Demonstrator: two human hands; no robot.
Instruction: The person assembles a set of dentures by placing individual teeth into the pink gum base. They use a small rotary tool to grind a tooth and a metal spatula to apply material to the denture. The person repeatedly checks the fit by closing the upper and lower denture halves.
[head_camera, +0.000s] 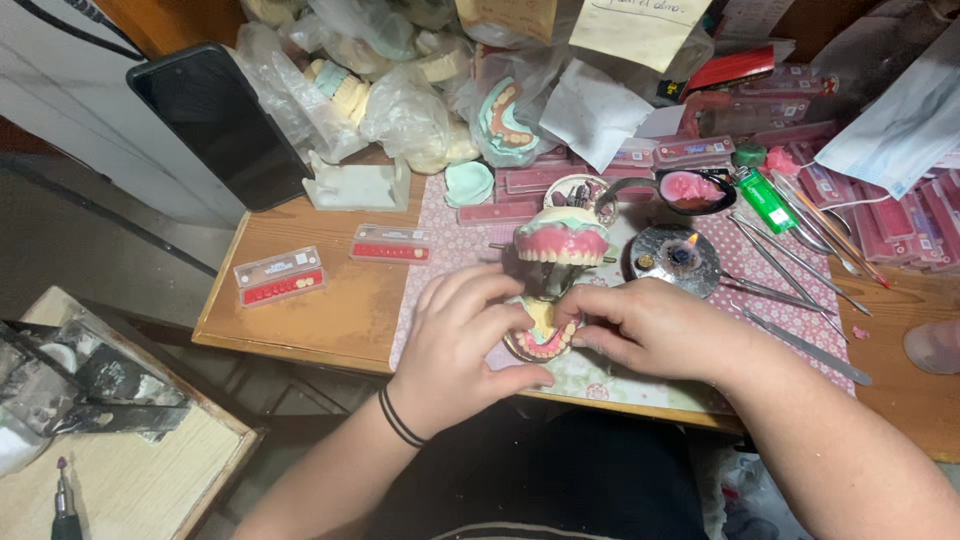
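We've got both hands on the lower denture model (541, 340) at the desk (330, 310) front edge: left hand (462, 345) grip closed around its left side, right hand (640, 328) grip pinching its right rim. Upper denture model (561, 238) sits open just above the grips; small lit burner (675, 258) beyond the right hand.

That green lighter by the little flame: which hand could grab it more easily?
Probably the right hand. It lies nearer the green lighter, which sits to the right beyond the burner flame. The left hand would have to cross over the denture model both hands hold.
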